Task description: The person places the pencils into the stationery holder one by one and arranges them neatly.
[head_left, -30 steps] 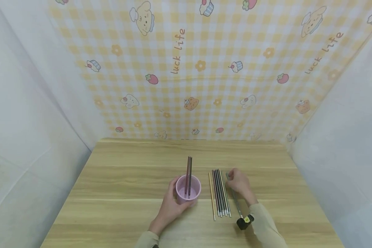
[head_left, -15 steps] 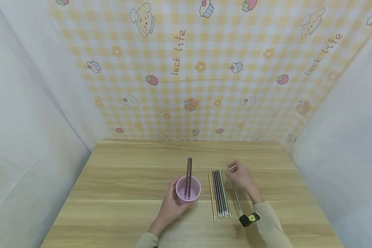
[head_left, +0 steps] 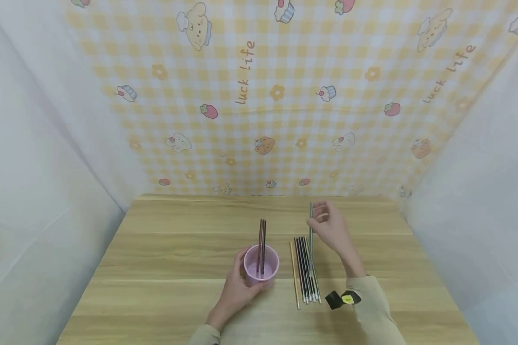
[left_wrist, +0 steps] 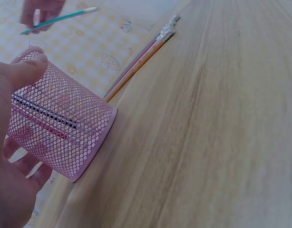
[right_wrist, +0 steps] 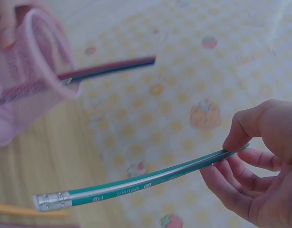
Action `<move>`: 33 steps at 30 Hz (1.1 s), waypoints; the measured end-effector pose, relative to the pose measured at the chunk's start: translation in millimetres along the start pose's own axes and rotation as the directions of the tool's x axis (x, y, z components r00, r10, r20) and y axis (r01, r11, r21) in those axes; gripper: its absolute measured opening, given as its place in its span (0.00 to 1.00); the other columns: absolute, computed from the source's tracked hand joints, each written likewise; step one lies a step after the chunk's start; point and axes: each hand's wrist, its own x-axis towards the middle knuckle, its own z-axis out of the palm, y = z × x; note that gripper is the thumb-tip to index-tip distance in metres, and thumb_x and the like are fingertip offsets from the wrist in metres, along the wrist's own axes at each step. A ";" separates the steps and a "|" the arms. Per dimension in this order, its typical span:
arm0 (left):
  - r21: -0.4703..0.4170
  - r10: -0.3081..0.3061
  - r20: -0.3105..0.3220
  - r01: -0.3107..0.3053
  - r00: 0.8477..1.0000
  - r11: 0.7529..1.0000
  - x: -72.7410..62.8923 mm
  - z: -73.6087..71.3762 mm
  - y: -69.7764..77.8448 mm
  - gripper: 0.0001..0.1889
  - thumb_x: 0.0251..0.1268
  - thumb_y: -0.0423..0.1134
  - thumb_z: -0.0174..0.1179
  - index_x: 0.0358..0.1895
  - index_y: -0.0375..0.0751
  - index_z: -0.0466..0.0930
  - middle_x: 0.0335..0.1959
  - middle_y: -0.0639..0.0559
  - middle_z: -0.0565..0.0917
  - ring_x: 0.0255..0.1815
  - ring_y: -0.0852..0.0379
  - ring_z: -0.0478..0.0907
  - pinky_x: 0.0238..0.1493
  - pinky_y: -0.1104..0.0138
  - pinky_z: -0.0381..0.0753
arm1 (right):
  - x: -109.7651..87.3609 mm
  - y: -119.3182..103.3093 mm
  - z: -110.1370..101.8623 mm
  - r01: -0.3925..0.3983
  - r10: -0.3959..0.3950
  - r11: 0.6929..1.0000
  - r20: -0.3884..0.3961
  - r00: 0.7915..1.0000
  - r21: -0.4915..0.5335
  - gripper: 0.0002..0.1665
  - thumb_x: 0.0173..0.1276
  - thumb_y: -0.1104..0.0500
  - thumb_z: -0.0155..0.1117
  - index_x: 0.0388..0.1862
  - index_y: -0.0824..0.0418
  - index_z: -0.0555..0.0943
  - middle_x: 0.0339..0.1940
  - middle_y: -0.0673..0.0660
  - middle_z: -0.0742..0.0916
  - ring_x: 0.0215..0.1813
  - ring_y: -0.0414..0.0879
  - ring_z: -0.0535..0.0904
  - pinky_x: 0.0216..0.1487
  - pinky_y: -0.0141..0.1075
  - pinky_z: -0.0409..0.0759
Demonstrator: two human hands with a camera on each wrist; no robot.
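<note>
My left hand [head_left: 236,287] grips a pink mesh pencil cup [left_wrist: 65,114] that stands on the table, fingers on one side and thumb on the other. Two dark pencils [head_left: 262,244] lean inside it, their upper ends above the rim. My right hand [head_left: 330,227] pinches a green pencil [right_wrist: 146,182] between thumb and fingers near one end. Its white eraser in a silver ferrule points away from the hand, as the right wrist view shows. In the head view the pencil hangs nearly upright over a row of pencils [head_left: 305,268] lying on the table.
A yellow pencil [head_left: 294,275] lies slightly apart, between the cup and the row. The wooden table [head_left: 177,230] meets a checked yellow cloth [head_left: 224,143] at the back. White sheets [head_left: 39,191] hang at both sides. A black device [head_left: 341,299] sits at my right wrist.
My right hand has lifted the green pencil off the table and carried it away from me and slightly left. The pencil has swung nearly upright. My left hand still holds the cup.
</note>
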 end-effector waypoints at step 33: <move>-0.022 0.005 0.007 -0.005 1.000 1.000 2.1 -2.4 -0.5 0.56 0.39 0.40 0.84 0.76 0.52 0.60 0.68 0.56 0.75 0.65 0.49 0.75 0.68 0.43 0.71 | -0.3 -26.2 93.4 0.193 -0.198 0.955 0.000 0.980 0.224 0.24 0.58 0.79 0.62 0.53 0.72 0.71 0.39 0.71 0.83 0.37 0.57 0.82 0.33 0.28 0.85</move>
